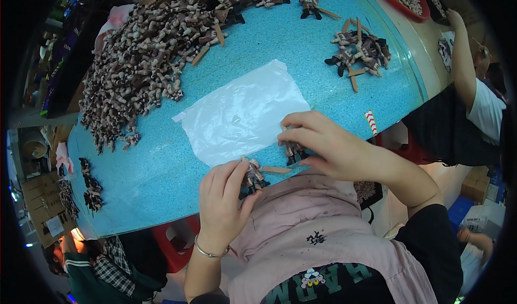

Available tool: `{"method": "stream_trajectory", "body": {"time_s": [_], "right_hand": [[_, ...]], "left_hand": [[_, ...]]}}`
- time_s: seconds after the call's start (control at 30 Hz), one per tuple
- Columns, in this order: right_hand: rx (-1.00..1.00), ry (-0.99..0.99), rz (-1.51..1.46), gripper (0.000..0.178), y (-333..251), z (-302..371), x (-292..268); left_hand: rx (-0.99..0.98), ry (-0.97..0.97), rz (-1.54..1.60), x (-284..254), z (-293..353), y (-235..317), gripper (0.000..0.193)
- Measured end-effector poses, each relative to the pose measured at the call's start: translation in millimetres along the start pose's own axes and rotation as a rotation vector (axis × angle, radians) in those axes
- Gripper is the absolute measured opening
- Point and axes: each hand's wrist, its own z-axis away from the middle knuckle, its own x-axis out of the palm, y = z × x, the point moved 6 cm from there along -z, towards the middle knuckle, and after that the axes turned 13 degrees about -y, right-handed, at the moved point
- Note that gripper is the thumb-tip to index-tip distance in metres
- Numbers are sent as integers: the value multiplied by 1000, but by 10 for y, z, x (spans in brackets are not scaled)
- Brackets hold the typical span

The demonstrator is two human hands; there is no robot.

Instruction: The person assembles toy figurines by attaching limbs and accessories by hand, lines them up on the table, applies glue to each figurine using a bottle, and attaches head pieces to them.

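My left hand point(221, 196), a bracelet at its wrist, closes on a small toy figurine point(254, 178) at the near edge of the blue table point(142, 180). This figurine has a pale top, dark feet and a tan sword point(277, 169) that points right. Just to the right, a second toy figurine point(294, 153) is in the fingers of my right hand point(334, 145), its upper part hidden by them. Beyond both hands a crumpled white plastic sheet point(237, 96) lies flat on the table.
A large heap of figurines point(145, 61) covers the far left. A smaller pile with swords point(363, 53) lies at the right. A red tray point(421, 14) of small pale pieces stands far right, near another person's arm point(464, 61). Someone else point(97, 271) sits at lower left.
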Motion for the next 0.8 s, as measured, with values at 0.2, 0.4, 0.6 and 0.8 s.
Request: {"method": "stream_trajectory", "body": {"time_s": [0.2, 0.4, 0.6, 0.8], "right_hand": [[-149, 10, -299, 48, -175, -64, -37], [-192, 78, -130, 38, -177, -44, 100], [331, 626, 167, 30, 516, 664, -662], [535, 793, 244, 29, 957, 973, -841]], "left_hand": [[42, 22, 18, -10, -33, 45, 62], [-29, -2, -41, 10, 6, 63, 58], [-8, 30, -71, -72, -50, 170, 56], [194, -46, 4, -238, -777, 622, 44]]}}
